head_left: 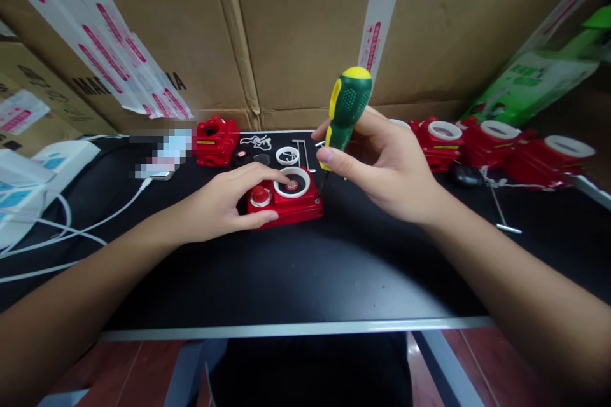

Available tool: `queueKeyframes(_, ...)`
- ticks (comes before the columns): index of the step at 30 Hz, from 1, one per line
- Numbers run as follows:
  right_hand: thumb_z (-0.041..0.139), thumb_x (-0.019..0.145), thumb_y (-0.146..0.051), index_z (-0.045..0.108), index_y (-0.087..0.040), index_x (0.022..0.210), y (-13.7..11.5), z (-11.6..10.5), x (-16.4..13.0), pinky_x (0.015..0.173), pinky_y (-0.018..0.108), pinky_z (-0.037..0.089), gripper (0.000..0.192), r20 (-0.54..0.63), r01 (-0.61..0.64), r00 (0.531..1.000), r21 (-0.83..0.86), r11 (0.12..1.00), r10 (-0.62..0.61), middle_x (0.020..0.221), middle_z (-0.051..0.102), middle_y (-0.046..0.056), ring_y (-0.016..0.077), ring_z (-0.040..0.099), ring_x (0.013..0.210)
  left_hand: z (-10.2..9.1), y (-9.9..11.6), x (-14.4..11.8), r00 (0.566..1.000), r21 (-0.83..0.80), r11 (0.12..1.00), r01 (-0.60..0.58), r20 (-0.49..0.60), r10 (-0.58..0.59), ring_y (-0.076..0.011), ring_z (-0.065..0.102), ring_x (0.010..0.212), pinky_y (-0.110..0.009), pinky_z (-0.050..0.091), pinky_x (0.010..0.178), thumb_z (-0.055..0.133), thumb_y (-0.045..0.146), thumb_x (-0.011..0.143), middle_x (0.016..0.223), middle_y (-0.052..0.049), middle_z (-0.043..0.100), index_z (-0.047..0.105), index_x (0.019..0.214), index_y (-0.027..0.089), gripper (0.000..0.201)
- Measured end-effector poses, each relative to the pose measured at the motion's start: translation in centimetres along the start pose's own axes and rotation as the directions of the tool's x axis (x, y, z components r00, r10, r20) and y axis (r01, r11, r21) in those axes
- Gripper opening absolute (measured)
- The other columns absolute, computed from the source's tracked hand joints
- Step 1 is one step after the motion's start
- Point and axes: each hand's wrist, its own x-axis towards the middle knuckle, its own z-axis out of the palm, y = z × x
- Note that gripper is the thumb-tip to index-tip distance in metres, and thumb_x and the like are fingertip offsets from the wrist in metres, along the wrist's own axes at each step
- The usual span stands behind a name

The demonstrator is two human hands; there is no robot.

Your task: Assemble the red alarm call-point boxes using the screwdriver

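Note:
My right hand [389,168] is closed round a green and yellow screwdriver [352,103], held nearly upright. Its shaft points down at a screw on the right corner of a red device housing [296,211]. That housing has a white ring [307,182] round a dark round recess, and a red domed knob [260,196] on its left. My left hand [233,197] grips the housing's left side, the thumb along the front and the fingers over the top. One fingertip reaches into the ring by a small red and white disc [292,184].
Another red housing [216,141] stands behind on the left. Several red housings with white rings [446,131] line the right. Behind lie a loose white ring [287,156] and T-shaped metal tools [301,154]. A phone [167,156] and power strip [42,184] with cables occupy the left.

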Motion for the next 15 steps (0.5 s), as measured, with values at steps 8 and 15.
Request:
queueKeyframes(8, 0.082, 0.092, -0.066, 0.079, -0.027, 0.115, -0.02, 0.17, -0.01, 0.093, 0.042, 0.062, 0.046, 0.007, -0.008, 1.0, 0.025, 1.0, 0.008, 0.118, 0.072, 0.008, 0.0285, 0.069, 0.109, 0.07, -0.23, -0.08, 1.0, 0.007, 1.0, -0.011, -0.007, 0.011, -0.0273, 0.07, 0.133, -0.039, 0.054, 0.119, 0.074, 0.046, 0.103, 0.149, -0.008, 0.07, 0.06, 0.15, 0.028, 0.052)
queueKeyframes(15, 0.085, 0.091, -0.062, 0.08, -0.027, 0.118, -0.13, -0.24, 0.06, 0.094, 0.044, 0.063, 0.044, 0.035, -0.006, 0.999, 0.038, 0.999, 0.005, 0.12, 0.073, 0.008, 0.0285, 0.07, 0.108, 0.12, -0.14, 0.0, 1.0, 0.003, 1.0, -0.011, -0.009, 0.011, -0.027, 0.07, 0.134, -0.037, 0.055, 0.118, 0.074, 0.046, 0.102, 0.149, -0.008, 0.07, 0.061, 0.149, 0.028, 0.052)
